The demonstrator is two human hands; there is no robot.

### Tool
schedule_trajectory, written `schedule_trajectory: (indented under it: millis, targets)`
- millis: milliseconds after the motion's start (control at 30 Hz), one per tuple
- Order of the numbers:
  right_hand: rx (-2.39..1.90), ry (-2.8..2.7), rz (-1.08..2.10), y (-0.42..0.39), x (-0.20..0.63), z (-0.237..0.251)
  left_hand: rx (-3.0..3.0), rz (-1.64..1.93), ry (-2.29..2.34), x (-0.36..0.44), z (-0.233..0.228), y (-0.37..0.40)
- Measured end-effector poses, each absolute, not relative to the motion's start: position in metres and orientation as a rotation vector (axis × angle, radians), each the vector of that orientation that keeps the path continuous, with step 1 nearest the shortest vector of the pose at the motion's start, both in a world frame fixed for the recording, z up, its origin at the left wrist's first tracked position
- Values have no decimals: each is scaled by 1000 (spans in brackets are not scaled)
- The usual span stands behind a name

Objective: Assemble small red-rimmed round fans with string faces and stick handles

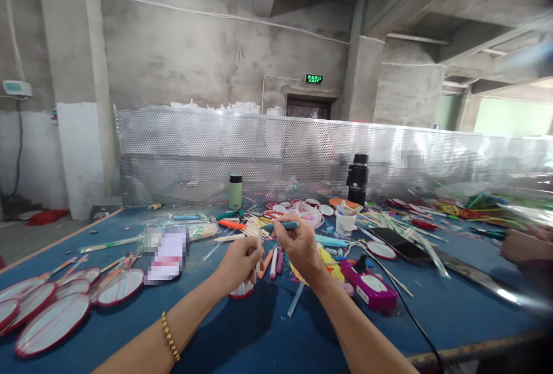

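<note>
My left hand [242,261] is closed around the flat wooden stick [260,240] of a small round fan. Below the fingers shows part of the fan's white, red-rimmed face [241,291]; the rest is hidden by the hand. Just to the right, my right hand [299,241] grips a teal marker [283,226], held roughly level with its tip toward the stick. Between and beneath both hands lie several markers, among them a purple one [280,262] and an orange one [265,264]. A yellow piece [327,263] sits partly behind my right wrist.
Several red-rimmed fans [54,325] overlap at the left. A purple power strip [369,286] with a black cord stands right of my forearm, near a phone [400,244] and white cup [345,223]. Behind are a green bottle [235,192] and black thermos [358,181]. Another person's hand [525,252] appears far right.
</note>
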State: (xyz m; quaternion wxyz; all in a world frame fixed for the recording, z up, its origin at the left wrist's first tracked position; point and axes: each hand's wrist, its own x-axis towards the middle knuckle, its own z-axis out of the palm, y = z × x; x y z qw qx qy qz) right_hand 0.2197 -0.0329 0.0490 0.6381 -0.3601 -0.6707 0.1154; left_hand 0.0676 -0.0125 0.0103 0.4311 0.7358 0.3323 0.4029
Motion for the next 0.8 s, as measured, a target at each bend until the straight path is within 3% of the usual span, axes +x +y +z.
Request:
schedule_trajectory:
  millis: [800]
  targets:
    - [-801, -1503, 304, -36, 218, 50, 1801, 1000, 839, 68, 13, -16]
